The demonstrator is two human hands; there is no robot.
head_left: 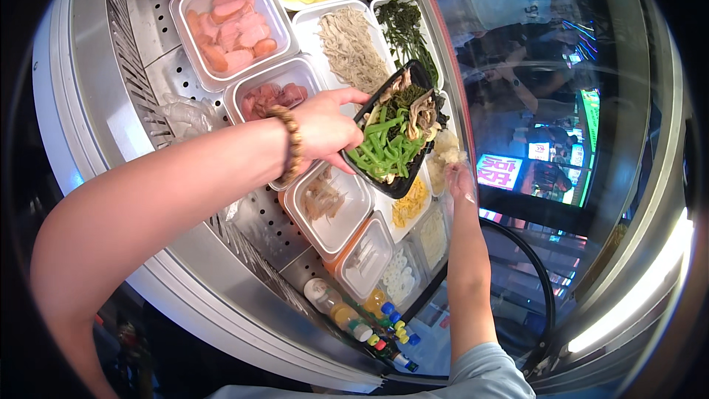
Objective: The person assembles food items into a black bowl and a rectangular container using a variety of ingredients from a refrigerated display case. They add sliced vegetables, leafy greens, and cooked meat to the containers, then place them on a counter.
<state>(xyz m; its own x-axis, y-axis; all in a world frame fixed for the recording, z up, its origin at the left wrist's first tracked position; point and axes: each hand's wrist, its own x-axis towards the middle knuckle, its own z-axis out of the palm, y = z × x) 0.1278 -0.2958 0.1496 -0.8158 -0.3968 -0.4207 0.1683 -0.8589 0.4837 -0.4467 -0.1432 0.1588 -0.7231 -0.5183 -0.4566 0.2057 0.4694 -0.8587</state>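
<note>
My left hand [329, 127], with a beaded bracelet [285, 140] at its wrist, grips a black tray [402, 189] by its near edge. Cut green beans [388, 144], dark green shreds [405, 103] and brownish mushroom strips [423, 114] fill the tray. It is held tilted above the food containers. To its right my right hand [461, 180], in a clear plastic glove, has its fingers closed at a clump of pale, frilly food [447, 154]. The fingertips are partly hidden there, and the food's kind is unclear.
Around the tray stand open containers of sliced sausage [238, 28], pale shreds [351, 48], dark green strands [405, 29] and yellow pieces [410, 203]. Several small bottles [343, 315] lie at the near end. A curved glass pane [509, 118] closes off the right side.
</note>
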